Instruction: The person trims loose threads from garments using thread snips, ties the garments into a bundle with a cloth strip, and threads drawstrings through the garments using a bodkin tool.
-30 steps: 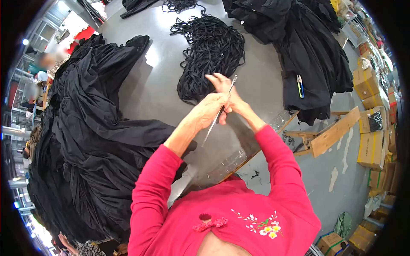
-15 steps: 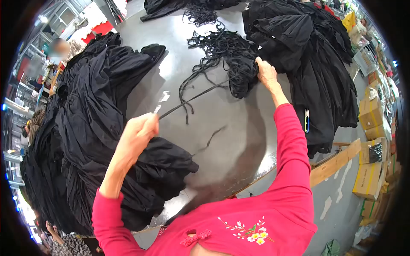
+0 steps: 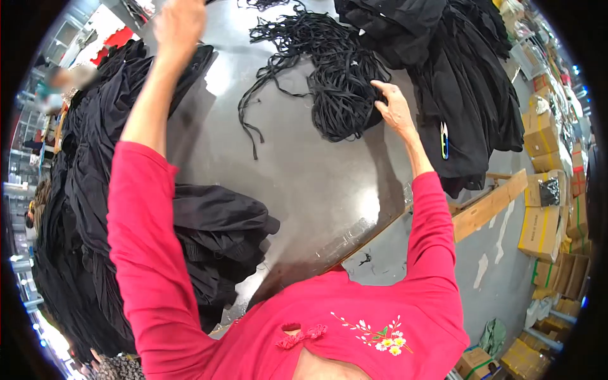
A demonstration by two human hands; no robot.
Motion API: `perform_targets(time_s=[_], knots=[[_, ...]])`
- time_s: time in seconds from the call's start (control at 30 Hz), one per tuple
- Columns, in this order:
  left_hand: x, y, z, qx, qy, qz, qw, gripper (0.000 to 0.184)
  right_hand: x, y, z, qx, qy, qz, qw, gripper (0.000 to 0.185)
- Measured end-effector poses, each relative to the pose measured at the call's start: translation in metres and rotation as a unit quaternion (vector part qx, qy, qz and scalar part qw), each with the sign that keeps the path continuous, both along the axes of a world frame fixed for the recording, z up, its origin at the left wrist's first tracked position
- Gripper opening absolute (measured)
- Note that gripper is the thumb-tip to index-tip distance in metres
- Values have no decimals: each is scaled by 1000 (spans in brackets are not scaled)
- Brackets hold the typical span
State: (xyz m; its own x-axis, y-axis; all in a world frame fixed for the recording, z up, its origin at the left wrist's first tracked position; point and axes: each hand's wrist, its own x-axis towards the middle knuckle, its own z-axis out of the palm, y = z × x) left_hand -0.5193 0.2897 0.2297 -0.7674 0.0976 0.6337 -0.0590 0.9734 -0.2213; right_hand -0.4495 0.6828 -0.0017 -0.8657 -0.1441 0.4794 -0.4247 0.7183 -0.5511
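A tangled bundle of thin black fabric straps (image 3: 342, 95) lies on the grey metal table (image 3: 304, 190), with loose ends trailing to the left. At its right edge is my right hand (image 3: 395, 109), thumb and forefinger apart, fingertips at or very near the straps. My left hand (image 3: 179, 31) is raised at the top of the view, above the far end of the left garment pile. Motion blurs its fingers, so what it holds, if anything, is unclear.
Black garments (image 3: 95, 164) are heaped along the left side, and more black cloth (image 3: 462, 95) hangs over the right edge. Small thread snips (image 3: 444, 140) lie on that cloth. A wooden beam (image 3: 491, 206) and cardboard boxes (image 3: 541, 231) stand at the right.
My left hand has swung up and away from the strap stretched toward the bundle; that strap no longer crosses the table. My right hand stays beside the bundle, its fingers now more spread.
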Motion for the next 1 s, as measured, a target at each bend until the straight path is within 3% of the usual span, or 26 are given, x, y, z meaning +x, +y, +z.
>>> perform_targets(time_s=[0.03, 0.07, 0.1, 0.13, 0.17, 0.2, 0.23, 0.33, 0.4, 0.47, 0.57, 0.6, 0.7, 0.73, 0.8, 0.87, 0.9, 0.93, 0.97, 1.0], knots=[[-11, -6, -47, -161, 80, -128, 975, 26, 13, -6, 5, -83, -47, -52, 994, 44], [-7, 9, -85, 18, 65, -219, 974, 33, 21, -8, -6, -131, -19, -102, 986, 31], [24, 36, -112, 319, -111, -216, 916, 21, 32, -11, -15, -190, -65, -139, 970, 25], [63, 77, -100, 181, -243, -108, 947, 33, 46, -15, -21, -248, -111, -174, 947, 21], [81, 95, -120, 390, -304, -73, 866, 39, 60, -25, -15, -312, -190, -201, 909, 17], [92, 102, -155, 381, -267, -153, 872, 40, 72, -35, -16, -321, -209, -200, 902, 17], [99, 111, -184, 384, -307, -173, 854, 38, 80, -45, -17, -331, -226, -199, 894, 18], [125, 147, -207, 424, -373, -178, 806, 34, 83, -77, -47, -328, -202, -178, 906, 25], [128, 162, -221, 428, -359, -198, 805, 29, 84, -89, -49, -238, -140, -190, 942, 31], [128, 170, -226, 518, -370, -166, 753, 24, 87, -101, -45, -160, -96, -225, 956, 27], [130, 170, -236, 536, -366, -170, 742, 19, 87, -101, -54, -183, -3, -220, 958, 16], [130, 171, -235, 548, -368, -160, 734, 19, 91, -101, -49, -231, -26, -201, 952, 10], [135, 180, -236, 533, -346, -170, 753, 28, 107, -101, -31, -284, -30, -165, 944, 14], [130, 185, -242, 518, -360, -164, 759, 41, 113, -108, -18, -449, -111, -110, 880, 18], [116, 196, -257, 452, -300, -151, 827, 46, 135, -124, 11, -439, -122, -59, 888, 20], [104, 195, -253, 495, -368, -133, 775, 46, 172, -124, 45, -500, -217, 26, 838, 17], [99, 198, -258, 475, -332, -100, 809, 46, 199, -116, 64, -553, -245, 84, 792, 15], [99, 195, -251, 491, -319, -78, 807, 47, 236, -96, 71, -550, -195, 33, 812, 12], [90, 188, -259, 507, -339, -71, 789, 49, 270, -55, 74, -680, -170, 129, 701, 13], [85, 183, -259, 512, -334, -65, 789, 51, 306, -12, 77, -776, -143, 1, 615, 11]])
